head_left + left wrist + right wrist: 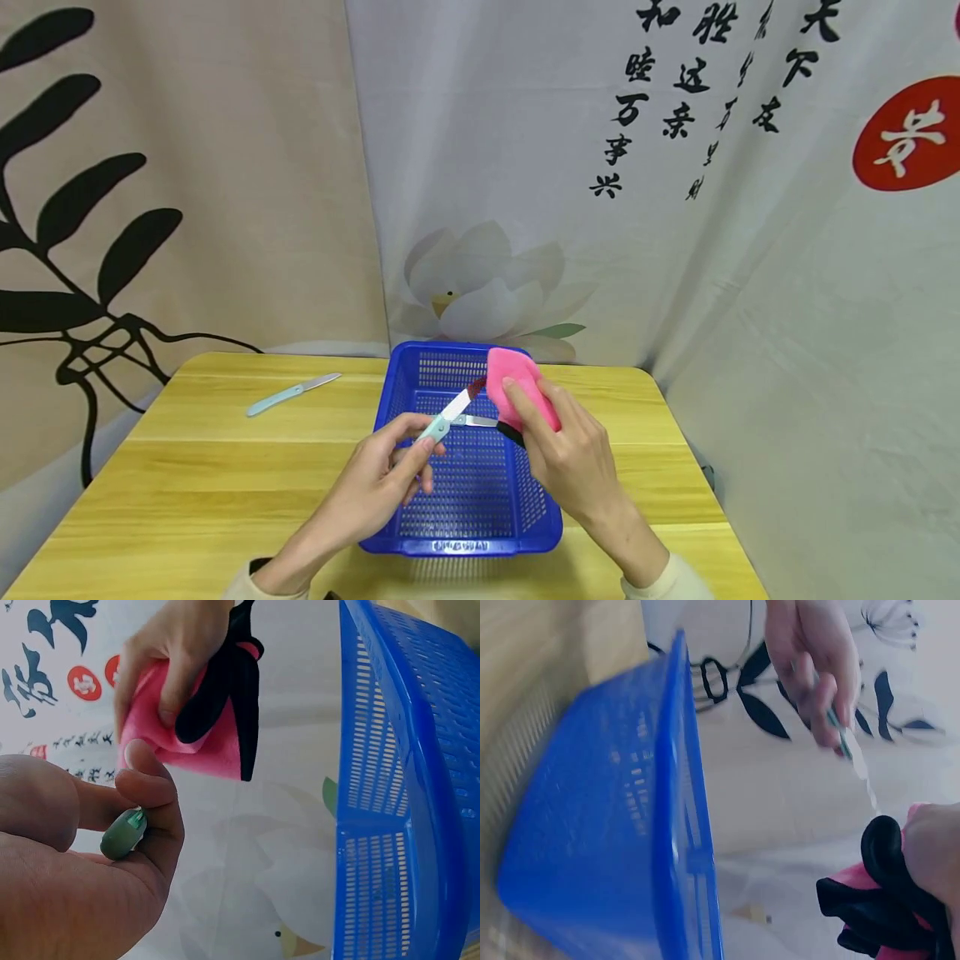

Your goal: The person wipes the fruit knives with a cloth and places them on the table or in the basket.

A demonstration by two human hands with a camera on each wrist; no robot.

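My left hand [382, 471] grips the pale blue handle of a small knife [435, 429] above a blue basket. Its blade points up and to the right, dark reddish near the tip. The handle's green-looking end [124, 834] pokes out of the curled fingers in the left wrist view. In my right hand [573, 450] is a pink cloth [517, 379] with black edging, bunched right at the blade's tip. The right wrist view shows the black-edged cloth [885, 907] close to the blade. A second knife [476, 421] lies in the basket, its far end hidden by the cloth.
The blue plastic basket [461, 546] with mesh walls stands mid-table under both hands. Another pale blue knife [292, 394] lies on the wooden table [225, 467], left of the basket. Behind the table hangs a printed curtain [487, 167].
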